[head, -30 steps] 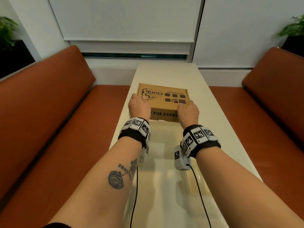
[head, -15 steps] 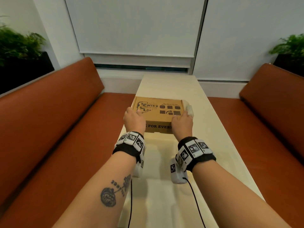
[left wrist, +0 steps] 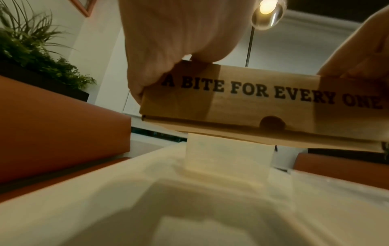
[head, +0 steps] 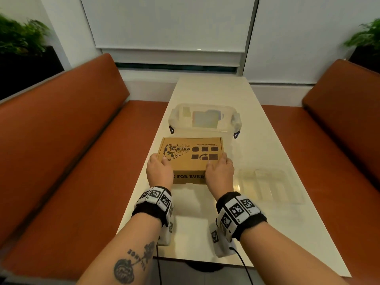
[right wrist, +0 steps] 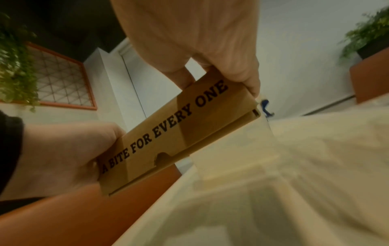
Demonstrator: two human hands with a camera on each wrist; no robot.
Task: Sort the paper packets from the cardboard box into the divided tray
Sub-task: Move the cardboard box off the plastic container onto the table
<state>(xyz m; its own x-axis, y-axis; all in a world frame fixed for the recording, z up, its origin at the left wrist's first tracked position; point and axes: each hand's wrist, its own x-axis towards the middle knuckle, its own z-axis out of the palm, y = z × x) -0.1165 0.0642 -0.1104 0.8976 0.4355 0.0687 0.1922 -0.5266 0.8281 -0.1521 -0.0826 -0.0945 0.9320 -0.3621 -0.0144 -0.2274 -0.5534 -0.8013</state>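
Table [head: 267,223]: both hands hold shut cardboard box [head: 189,155] aloft

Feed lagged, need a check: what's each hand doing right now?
Left hand: grips the cardboard box at its left near corner.
Right hand: grips the same box at its right near corner.

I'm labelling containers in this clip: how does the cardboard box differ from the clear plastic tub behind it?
The cardboard box is brown, opaque and printed; the clear plastic tub is see-through with blue-tipped side latches. The box is gripped by the left hand and right hand and lifted; the tub stands untouched on the table. Both are rectangular.
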